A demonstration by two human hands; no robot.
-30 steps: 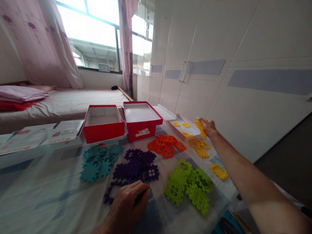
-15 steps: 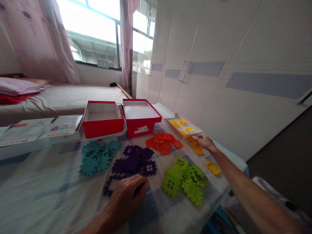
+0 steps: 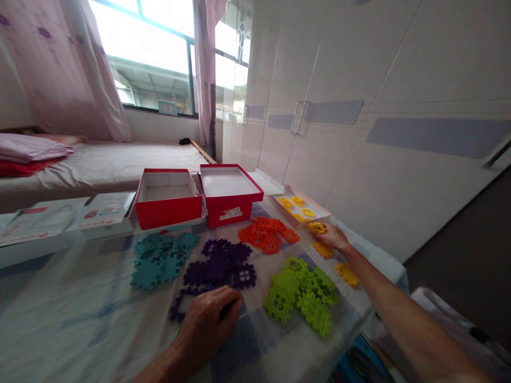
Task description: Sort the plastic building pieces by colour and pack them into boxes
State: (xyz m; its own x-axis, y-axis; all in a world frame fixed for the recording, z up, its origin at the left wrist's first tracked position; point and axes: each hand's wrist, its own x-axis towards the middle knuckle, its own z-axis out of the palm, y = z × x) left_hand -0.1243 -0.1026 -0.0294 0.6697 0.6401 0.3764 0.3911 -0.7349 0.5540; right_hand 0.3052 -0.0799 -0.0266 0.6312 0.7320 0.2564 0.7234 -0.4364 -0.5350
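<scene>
Right hand, head view: the right hand (image 3: 335, 238) reaches out toward the far right of the surface (image 3: 99, 319), its grip pinching a toothed yellow piece (image 3: 316, 227); the thumb is too small to make out from here.
Held yellow piece: it sits up off the surface beside the near corner of the open tray (image 3: 318, 214); I can't tell whether it brushes the rim.
Weight and stiffness: I'd guess light, hard plastic, thin enough to flex slightly and unlikely to break in ordinary handling.
Slip: the flat faces look a little slick, but the teeth should give the fingers something to catch.
Where to hold: by an edge, across two or three teeth, so the pinch stays firm and the opposite side is free.
Loose yellow pieces: one yellow piece (image 3: 322, 250) lies flat just nearer than the right hand, and another yellow piece (image 3: 347, 275) lies toward the right edge of the surface; a fingertip under the teeth would probably lift either.
Left hand: the left hand (image 3: 211, 319) rests near the near edge, overlapping the purple frame (image 3: 175, 308) in view, fingers curled under; whether its grip holds anything, I can't tell.
</scene>
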